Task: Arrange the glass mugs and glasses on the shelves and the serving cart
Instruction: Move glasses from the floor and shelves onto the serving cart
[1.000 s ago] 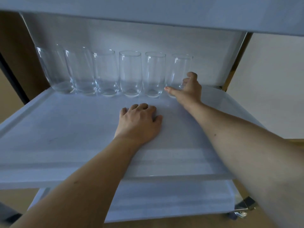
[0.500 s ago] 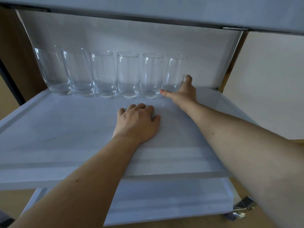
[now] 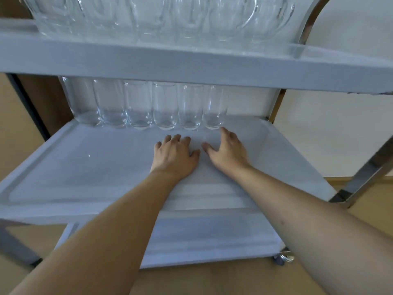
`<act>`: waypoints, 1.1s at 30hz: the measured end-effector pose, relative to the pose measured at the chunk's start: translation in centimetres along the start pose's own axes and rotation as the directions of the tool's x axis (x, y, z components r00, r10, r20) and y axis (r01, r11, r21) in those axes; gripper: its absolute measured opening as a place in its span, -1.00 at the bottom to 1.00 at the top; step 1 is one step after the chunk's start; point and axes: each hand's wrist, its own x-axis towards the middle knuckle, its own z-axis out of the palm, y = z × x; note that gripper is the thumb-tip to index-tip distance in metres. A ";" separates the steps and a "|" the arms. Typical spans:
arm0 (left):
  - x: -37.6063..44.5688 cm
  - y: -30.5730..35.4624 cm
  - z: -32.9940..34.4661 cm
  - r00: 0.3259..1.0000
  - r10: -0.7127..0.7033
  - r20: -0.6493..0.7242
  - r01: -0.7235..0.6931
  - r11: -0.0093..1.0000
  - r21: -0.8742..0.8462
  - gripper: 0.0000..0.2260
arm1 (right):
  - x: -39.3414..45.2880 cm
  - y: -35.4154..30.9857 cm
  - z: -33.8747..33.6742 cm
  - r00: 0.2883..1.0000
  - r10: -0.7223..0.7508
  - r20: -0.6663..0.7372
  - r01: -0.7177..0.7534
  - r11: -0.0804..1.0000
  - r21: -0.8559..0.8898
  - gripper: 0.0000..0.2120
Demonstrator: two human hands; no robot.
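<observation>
- On the middle tray of the white three-tier serving cart with chrome legs, both bare hands lie near the centre, forearms reaching in from the front edge.
- Left of centre, the left hand lies palm down on the tray, fingers together and slightly bent at the tips, thumb out to the right. It holds nothing.
- Just beside it, the right hand rests on the tray with fingers spread fairly wide and relaxed, thumb pointing left toward the left thumb, the two nearly touching. It holds nothing either; its longest fingertip lies just in front of the last glass, and I cannot tell whether it touches the base.
- Behind the hands, against the tray's back edge, stands a row of six clear, rounded-bottom drinking glasses, upright, side by side, touching or almost so. The row runs from the tray's left rear corner to a little past its middle.
- The rightmost glass stands directly behind the right hand's fingertips.
- Above the middle tray, on the cart's top tray, sits a cluster of clear glass mugs with handles, blurred and cut off by the top edge.
- Below the middle tray, the bottom tray shows, with a caster wheel at its right front corner.
</observation>
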 end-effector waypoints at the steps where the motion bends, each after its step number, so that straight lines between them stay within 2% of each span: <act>1: -0.4 0.1 -0.3 1.000 0.007 -0.019 -0.007 0.999 -0.043 -0.56 | -0.9 -0.1 -0.3 1.000 -0.006 0.030 0.006 1.000 -0.007 -0.23; 4: -2.2 0.4 -1.1 0.998 0.012 -0.065 -0.021 0.989 -0.146 -0.53 | -3.4 -0.2 -1.3 0.995 0.023 0.096 -0.021 0.999 -0.028 -0.22; 11: -8.3 0.9 -4.6 0.977 -0.081 0.196 0.090 0.995 -0.033 -0.50 | -9.8 -1.2 -5.4 0.970 -0.002 0.243 0.037 0.990 -0.139 -0.32; 18: -14.2 4.9 -13.8 0.922 -0.121 0.367 0.135 0.991 -0.012 -0.48 | -16.1 -3.3 -13.8 0.891 0.095 0.445 -0.050 0.993 -0.111 -0.33; 25: -18.8 13.5 -27.6 0.846 -0.158 0.509 0.217 0.974 -0.059 -0.47 | -21.2 -7.4 -30.0 0.850 0.192 0.491 -0.188 0.980 -0.058 -0.36; 28: -19.6 18.1 -33.8 0.857 -0.131 0.499 0.212 0.971 -0.109 -0.47 | -23.0 -9.1 -37.4 0.832 0.202 0.517 -0.193 0.978 -0.072 -0.35; 33: -20.5 25.2 -42.2 0.888 -0.033 0.459 0.107 0.985 -0.137 -0.49 | -25.9 -11.4 -48.0 0.863 0.234 0.447 -0.238 0.970 -0.047 -0.44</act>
